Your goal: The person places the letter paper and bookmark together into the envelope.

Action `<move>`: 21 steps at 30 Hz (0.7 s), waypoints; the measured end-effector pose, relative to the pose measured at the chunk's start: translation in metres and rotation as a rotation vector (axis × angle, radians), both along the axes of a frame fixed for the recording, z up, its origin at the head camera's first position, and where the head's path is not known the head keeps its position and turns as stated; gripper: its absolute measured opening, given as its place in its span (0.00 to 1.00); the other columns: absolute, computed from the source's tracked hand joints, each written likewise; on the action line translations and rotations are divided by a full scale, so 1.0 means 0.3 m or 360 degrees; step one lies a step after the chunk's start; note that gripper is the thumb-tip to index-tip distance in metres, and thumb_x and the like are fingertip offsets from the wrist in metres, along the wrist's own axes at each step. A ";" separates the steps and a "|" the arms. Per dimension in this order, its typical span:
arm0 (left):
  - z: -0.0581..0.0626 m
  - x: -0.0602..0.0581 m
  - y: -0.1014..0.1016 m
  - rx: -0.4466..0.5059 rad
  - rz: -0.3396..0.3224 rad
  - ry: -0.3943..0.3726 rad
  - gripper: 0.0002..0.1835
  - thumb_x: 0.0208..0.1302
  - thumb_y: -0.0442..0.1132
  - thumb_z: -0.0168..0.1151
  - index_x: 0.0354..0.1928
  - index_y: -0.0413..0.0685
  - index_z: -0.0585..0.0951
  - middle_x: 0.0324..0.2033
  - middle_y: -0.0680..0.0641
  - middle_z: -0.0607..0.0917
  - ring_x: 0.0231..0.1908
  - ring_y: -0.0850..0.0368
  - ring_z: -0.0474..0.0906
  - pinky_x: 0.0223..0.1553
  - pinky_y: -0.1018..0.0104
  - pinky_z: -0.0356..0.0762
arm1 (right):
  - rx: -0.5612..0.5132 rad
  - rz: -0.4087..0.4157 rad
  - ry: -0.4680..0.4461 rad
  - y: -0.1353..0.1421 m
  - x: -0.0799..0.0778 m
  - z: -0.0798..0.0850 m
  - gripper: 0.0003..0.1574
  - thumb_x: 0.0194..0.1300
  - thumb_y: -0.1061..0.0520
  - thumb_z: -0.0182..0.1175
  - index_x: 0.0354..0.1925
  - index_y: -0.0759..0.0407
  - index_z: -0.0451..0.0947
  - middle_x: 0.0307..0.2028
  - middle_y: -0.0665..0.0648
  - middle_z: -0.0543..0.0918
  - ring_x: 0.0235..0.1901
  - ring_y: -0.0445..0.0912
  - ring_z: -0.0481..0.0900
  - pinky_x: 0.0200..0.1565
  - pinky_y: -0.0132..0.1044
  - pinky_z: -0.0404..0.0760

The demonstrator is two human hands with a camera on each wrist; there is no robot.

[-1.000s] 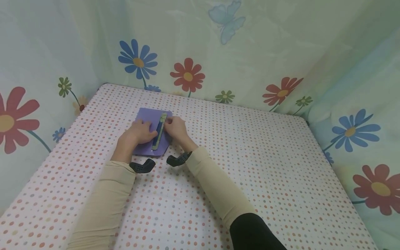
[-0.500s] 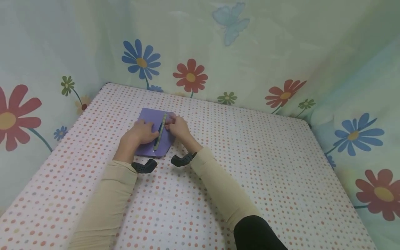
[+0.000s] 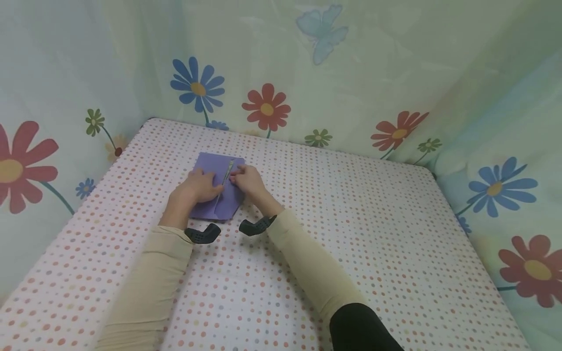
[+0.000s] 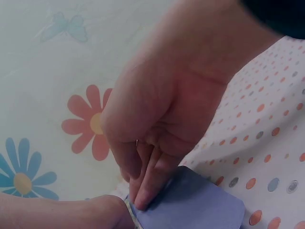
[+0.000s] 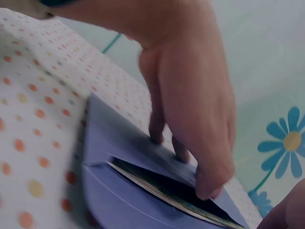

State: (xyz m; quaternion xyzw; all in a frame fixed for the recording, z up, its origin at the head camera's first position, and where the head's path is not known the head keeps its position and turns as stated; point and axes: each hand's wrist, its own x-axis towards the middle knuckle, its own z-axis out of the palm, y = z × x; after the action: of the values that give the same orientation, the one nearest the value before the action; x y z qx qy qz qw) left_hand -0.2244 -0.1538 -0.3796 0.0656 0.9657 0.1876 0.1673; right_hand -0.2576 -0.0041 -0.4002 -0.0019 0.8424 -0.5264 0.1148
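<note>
A sheet of purple paper (image 3: 228,205), folded like an envelope, lies on the table with its two side panels almost meeting. Between them runs a narrow gap showing a strip of a patterned, pale-edged flat thing (image 5: 152,191). My left hand (image 3: 197,187) rests on the left panel, its thumb stretched to the panel's inner edge. Fingertips of my right hand (image 3: 250,180) touch the right panel beside the gap. In the left wrist view the right hand (image 4: 162,109) points down onto the purple paper (image 4: 200,205). Most of the patterned thing is hidden underneath.
The table (image 3: 351,234) has a white cover with coloured dots. Flower-printed curtains (image 3: 342,87) stand behind it and along both sides. Black wrist mounts (image 3: 204,234) sit on both wrists, close above the table.
The right panel has come over to the left, and the patterned strip has narrowed from a wide band to a thin sliver. The left hand stays nearly in place; the right hand has shifted slightly.
</note>
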 end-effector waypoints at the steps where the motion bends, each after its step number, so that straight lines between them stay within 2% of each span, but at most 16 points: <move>1: 0.000 -0.001 -0.001 -0.0002 0.0001 -0.0002 0.36 0.69 0.52 0.43 0.71 0.35 0.55 0.69 0.25 0.50 0.69 0.26 0.43 0.66 0.34 0.53 | -0.0009 -0.0025 0.0001 0.000 -0.022 -0.005 0.36 0.63 0.66 0.54 0.69 0.66 0.59 0.54 0.58 0.82 0.51 0.44 0.82 0.58 0.33 0.75; 4: 0.001 0.000 0.000 0.0001 0.0009 -0.0009 0.35 0.69 0.51 0.42 0.71 0.35 0.55 0.70 0.26 0.51 0.70 0.27 0.44 0.66 0.35 0.54 | -0.0030 -0.0049 0.0026 0.004 -0.092 -0.039 0.38 0.63 0.66 0.52 0.70 0.66 0.55 0.53 0.57 0.82 0.46 0.41 0.84 0.53 0.30 0.78; 7: 0.002 0.000 0.005 -0.0004 0.0007 0.0003 0.35 0.67 0.51 0.43 0.70 0.36 0.57 0.69 0.26 0.52 0.69 0.26 0.45 0.65 0.35 0.56 | -0.0043 -0.0070 0.0024 0.000 -0.117 -0.039 0.37 0.65 0.66 0.49 0.71 0.67 0.53 0.55 0.59 0.81 0.47 0.42 0.84 0.53 0.30 0.78; 10: -0.001 -0.001 0.014 -0.0013 0.0009 -0.0006 0.36 0.67 0.52 0.45 0.70 0.36 0.57 0.69 0.26 0.52 0.69 0.25 0.44 0.65 0.34 0.56 | -0.0146 -0.0068 -0.0044 -0.008 -0.101 -0.004 0.36 0.68 0.67 0.46 0.72 0.67 0.50 0.58 0.62 0.78 0.54 0.47 0.81 0.56 0.33 0.77; 13: -0.002 -0.001 0.018 -0.0011 0.0019 -0.0014 0.36 0.68 0.52 0.45 0.71 0.37 0.56 0.70 0.26 0.50 0.69 0.25 0.42 0.65 0.34 0.54 | -0.0241 -0.0013 -0.0082 -0.009 -0.092 0.014 0.36 0.69 0.67 0.44 0.72 0.67 0.48 0.60 0.65 0.75 0.58 0.50 0.77 0.56 0.35 0.77; 16: -0.003 -0.002 0.019 -0.0008 0.0024 -0.0033 0.36 0.69 0.51 0.43 0.72 0.37 0.54 0.71 0.27 0.48 0.70 0.26 0.41 0.66 0.34 0.52 | -0.0217 0.0025 -0.0097 -0.002 -0.083 0.023 0.37 0.69 0.67 0.45 0.73 0.65 0.47 0.62 0.64 0.74 0.59 0.50 0.76 0.56 0.33 0.76; 21: -0.001 -0.002 0.009 -0.0042 0.0020 -0.0043 0.37 0.68 0.53 0.45 0.72 0.37 0.54 0.71 0.27 0.48 0.70 0.26 0.40 0.65 0.33 0.54 | -0.0104 0.0073 -0.0044 0.036 -0.046 0.039 0.36 0.68 0.66 0.46 0.72 0.63 0.52 0.61 0.62 0.75 0.59 0.48 0.77 0.59 0.34 0.75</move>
State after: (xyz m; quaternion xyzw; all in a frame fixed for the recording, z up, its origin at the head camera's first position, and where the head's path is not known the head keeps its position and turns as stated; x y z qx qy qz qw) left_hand -0.2250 -0.1510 -0.3798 0.0548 0.9661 0.1767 0.1799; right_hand -0.2713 0.0067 -0.3883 -0.0176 0.8229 -0.5508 0.1383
